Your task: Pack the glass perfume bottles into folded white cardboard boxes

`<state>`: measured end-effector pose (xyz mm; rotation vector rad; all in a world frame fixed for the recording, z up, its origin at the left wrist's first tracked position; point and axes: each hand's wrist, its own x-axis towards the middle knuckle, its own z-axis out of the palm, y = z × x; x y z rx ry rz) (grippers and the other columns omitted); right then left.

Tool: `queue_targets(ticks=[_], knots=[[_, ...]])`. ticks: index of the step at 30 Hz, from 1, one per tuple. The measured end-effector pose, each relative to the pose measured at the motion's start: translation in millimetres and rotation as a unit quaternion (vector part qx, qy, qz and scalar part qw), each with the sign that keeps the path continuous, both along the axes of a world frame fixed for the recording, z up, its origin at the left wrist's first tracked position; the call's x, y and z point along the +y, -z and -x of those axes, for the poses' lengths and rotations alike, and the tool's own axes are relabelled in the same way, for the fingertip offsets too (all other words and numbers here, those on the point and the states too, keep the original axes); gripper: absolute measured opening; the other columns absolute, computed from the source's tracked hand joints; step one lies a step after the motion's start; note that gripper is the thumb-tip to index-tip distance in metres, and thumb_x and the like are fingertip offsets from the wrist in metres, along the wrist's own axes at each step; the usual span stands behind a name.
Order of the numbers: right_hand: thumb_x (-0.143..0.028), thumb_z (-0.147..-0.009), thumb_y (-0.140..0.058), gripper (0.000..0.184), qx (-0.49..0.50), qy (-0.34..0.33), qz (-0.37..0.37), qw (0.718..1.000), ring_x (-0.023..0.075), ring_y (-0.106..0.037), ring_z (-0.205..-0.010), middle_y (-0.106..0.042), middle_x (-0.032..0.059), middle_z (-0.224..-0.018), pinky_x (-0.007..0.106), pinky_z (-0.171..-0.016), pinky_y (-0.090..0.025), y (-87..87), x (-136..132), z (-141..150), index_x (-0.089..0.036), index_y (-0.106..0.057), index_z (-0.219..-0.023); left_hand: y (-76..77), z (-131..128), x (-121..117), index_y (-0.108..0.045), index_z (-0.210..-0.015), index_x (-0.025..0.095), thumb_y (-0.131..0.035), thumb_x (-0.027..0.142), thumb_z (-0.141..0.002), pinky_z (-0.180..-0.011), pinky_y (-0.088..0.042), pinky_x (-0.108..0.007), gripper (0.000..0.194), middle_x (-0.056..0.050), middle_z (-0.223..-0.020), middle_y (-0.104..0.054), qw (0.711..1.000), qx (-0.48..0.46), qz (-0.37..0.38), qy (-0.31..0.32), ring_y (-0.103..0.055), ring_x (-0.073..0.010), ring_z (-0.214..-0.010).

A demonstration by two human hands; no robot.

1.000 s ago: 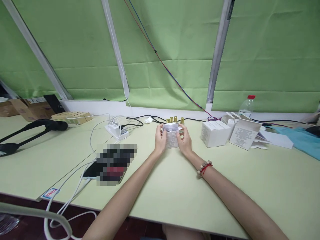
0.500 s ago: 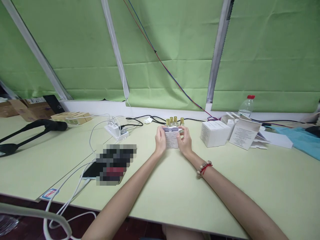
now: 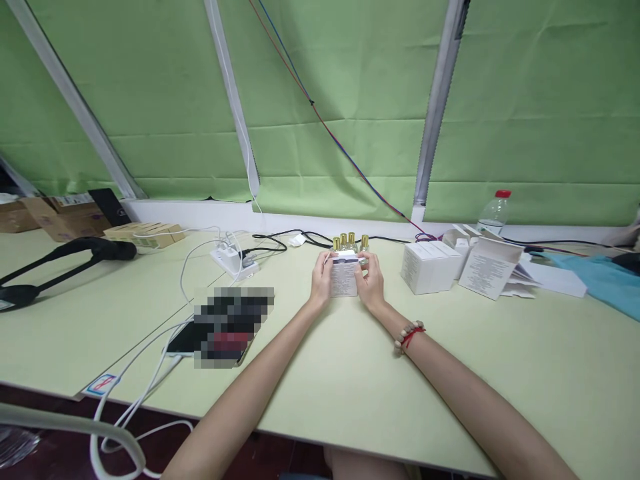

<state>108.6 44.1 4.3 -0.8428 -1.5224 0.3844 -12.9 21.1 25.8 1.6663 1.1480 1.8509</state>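
Observation:
Between my two hands a small white printed carton (image 3: pixel 344 280) stands on the table, its text-covered side facing me. My left hand (image 3: pixel 321 279) grips its left side, and my right hand (image 3: pixel 369 279) grips the right side, thumbs near the top edge. A white flap lies partly across the carton's top, with a dark strip showing beneath it. Just behind are several small glass bottles with gold caps (image 3: pixel 351 238); their lower parts are hidden by the carton and my fingers.
White cartons (image 3: pixel 429 267) and a half-folded printed carton (image 3: pixel 487 267) stand to the right, near a red-capped water bottle (image 3: pixel 494 212) and blue cloth (image 3: pixel 605 280). On the left are a power strip (image 3: pixel 234 261), cables, a blurred dark device (image 3: pixel 183 339) and a black headset-like frame (image 3: pixel 95 248).
The flap on top of the carton has come down, so the dark opening is now mostly covered in white. Both hands have stayed at the carton's sides.

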Motion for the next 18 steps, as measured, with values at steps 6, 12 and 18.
queue_targets(ticks=[6,12,18], knots=[[-0.032,-0.082,-0.042,0.020,0.001,-0.003,-0.003,1.000,0.0134,-0.055,-0.070,-0.052,0.0027,-0.100,0.023,-0.051,-0.040,0.3,1.6,0.0,-0.023,-0.047,-0.098,-0.9,-2.7,2.7,-0.053,-0.079,0.020,-0.035,0.044,-0.087,-0.071,-0.044,-0.026,0.031,-0.002,-0.083,-0.057,0.999,-0.017,0.005,-0.028,-0.052,-0.0146,-0.077],[-0.032,-0.082,-0.042,0.021,0.009,-0.007,-0.003,1.000,0.0128,-0.055,-0.069,-0.052,0.0026,-0.101,0.023,-0.053,-0.042,2.3,4.2,1.0,-0.023,-0.048,-0.101,0.6,-3.0,4.5,-0.054,-0.080,0.019,-0.038,0.040,-0.086,-0.073,-0.043,-0.025,0.027,-0.002,-0.082,-0.057,0.999,-0.008,0.013,-0.040,-0.053,-0.0142,-0.077],[-0.032,-0.083,-0.041,0.026,-0.006,-0.004,-0.007,1.000,0.0137,-0.057,-0.071,-0.054,0.0042,-0.107,0.024,-0.056,-0.044,2.7,2.9,0.8,-0.023,-0.049,-0.107,1.2,-3.2,2.2,-0.047,-0.112,0.023,-0.038,0.031,-0.086,-0.079,-0.045,-0.027,0.029,-0.003,-0.097,-0.058,0.999,-0.024,0.019,-0.036,-0.055,-0.0148,-0.087]])
